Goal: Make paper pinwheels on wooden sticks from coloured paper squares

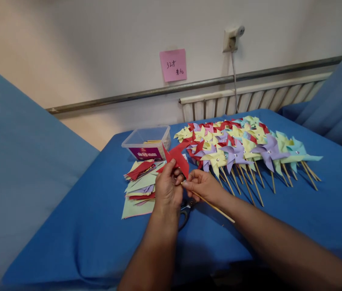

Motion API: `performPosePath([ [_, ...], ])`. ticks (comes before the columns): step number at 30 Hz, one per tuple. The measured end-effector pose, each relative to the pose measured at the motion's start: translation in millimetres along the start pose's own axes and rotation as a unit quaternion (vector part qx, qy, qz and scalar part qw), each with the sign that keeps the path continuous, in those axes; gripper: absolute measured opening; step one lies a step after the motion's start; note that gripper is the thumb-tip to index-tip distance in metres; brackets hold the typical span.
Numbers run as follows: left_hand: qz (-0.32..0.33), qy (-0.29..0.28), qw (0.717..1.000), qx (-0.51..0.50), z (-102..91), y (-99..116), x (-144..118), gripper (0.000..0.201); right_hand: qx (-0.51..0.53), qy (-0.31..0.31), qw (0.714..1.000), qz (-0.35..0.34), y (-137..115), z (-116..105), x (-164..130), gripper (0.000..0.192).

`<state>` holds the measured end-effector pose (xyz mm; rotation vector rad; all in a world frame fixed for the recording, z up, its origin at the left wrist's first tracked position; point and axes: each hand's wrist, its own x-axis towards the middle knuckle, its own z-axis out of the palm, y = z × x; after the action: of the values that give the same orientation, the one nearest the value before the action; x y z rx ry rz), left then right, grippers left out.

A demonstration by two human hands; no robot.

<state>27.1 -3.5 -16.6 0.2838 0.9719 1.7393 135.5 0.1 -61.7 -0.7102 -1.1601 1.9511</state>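
Observation:
A red paper pinwheel (178, 156) is pinched in my left hand (169, 184), thumb on its front. My right hand (204, 186) grips a thin wooden stick (216, 208) near its upper end, just below the pinwheel. The stick slants down to the right. Whether its tip touches the pinwheel's back cannot be made out, as my fingers cover that spot. Beneath my hands lies a pair of dark-handled scissors (184, 216), partly hidden.
Many finished pinwheels (234, 153) on sticks lie piled at the right. Left of my hands are stacked coloured papers (137, 186), with a clear plastic box (146, 141) behind them. All rest on a blue cloth-covered table (98, 226). A radiator (256, 97) stands against the wall.

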Motion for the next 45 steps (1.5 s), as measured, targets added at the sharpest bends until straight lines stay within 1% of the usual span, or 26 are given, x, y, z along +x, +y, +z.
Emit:
performPosePath([
  [2, -0.002, -0.008, 1.000, -0.021, -1.9, 3.6, 3.0, 0.027, 0.054, -0.027, 0.998, 0.010, -3.5, -1.1, -2.1, 0.033],
  [4, -0.003, -0.007, 0.999, -0.040, -4.1, 7.3, 7.0, 0.025, 0.105, -0.046, 0.993, 0.005, -7.3, -1.2, -5.2, 0.027],
  [7, 0.009, 0.019, 0.998, -0.062, -7.1, 11.7, 12.6, 0.023, 0.122, -0.042, 0.990, -0.051, -9.7, 1.1, -9.1, 0.026],
  [8, 0.017, 0.030, 0.997, -0.068, -7.8, 12.6, 13.9, 0.022, 0.107, -0.025, 0.991, -0.082, -9.5, 2.2, -9.8, 0.027],
  [10, 0.029, 0.050, 0.996, -0.075, -8.7, 13.0, 15.3, 0.020, 0.049, 0.047, 0.987, -0.148, -8.1, 3.8, -10.2, 0.027],
  [12, 0.036, 0.060, 0.995, -0.074, -8.6, 11.7, 15.2, 0.019, -0.028, 0.144, 0.968, -0.205, -6.9, 3.7, -9.2, 0.027],
  [14, 0.039, 0.061, 0.995, -0.070, -7.8, 9.4, 14.1, 0.020, -0.075, 0.215, 0.944, -0.239, -7.0, 1.0, -6.8, 0.029],
  [15, 0.037, 0.061, 0.995, -0.066, -7.3, 8.0, 13.4, 0.020, -0.078, 0.233, 0.938, -0.246, -7.7, -1.1, -5.1, 0.030],
  [18, 0.034, 0.073, 0.996, -0.037, -5.4, 5.0, 11.6, 0.020, -0.046, 0.259, 0.933, -0.245, -11.8, -9.4, 0.2, 0.033],
  [21, 0.068, 0.096, 0.993, 0.016, -3.6, 3.8, 10.4, 0.023, -0.026, 0.276, 0.927, -0.252, -17.2, -15.1, 2.6, 0.033],
  [22, 0.088, 0.101, 0.990, 0.033, -3.1, 3.3, 10.0, 0.024, -0.022, 0.273, 0.928, -0.252, -18.8, -15.2, 2.3, 0.033],
  [24, 0.129, 0.095, 0.985, 0.064, -2.3, 1.1, 8.6, 0.024, -0.015, 0.246, 0.938, -0.243, -21.2, -12.5, 0.1, 0.034],
  [27, 0.176, 0.037, 0.976, 0.122, -1.9, -5.5, 4.9, 0.023, 0.005, 0.184, 0.960, -0.210, -22.4, -3.7, -4.7, 0.034],
  [29, 0.204, 0.009, 0.963, 0.173, -2.2, -10.1, 1.3, 0.024, 0.016, 0.153, 0.969, -0.192, -21.6, 1.8, -7.1, 0.033],
  [32, 0.223, 0.015, 0.946, 0.235, -2.4, -13.8, -4.7, 0.023, 0.002, 0.123, 0.976, -0.178, -19.0, 5.5, -8.6, 0.031],
  [36, 0.241, 0.015, 0.926, 0.290, -2.4, -13.3, -9.8, 0.022, -0.031, 0.129, 0.976, -0.170, -15.3, 5.1, -8.3, 0.029],
  [38, 0.244, 0.012, 0.922, 0.301, -2.5, -13.3, -10.5, 0.022, -0.040, 0.138, 0.976, -0.165, -14.0, 4.6, -8.0, 0.029],
  [45, 0.227, 0.002, 0.933, 0.281, 0.5, -16.1, -14.4, 0.021, -0.035, 0.150, 0.976, -0.156, -13.0, 5.1, -6.7, 0.031],
])
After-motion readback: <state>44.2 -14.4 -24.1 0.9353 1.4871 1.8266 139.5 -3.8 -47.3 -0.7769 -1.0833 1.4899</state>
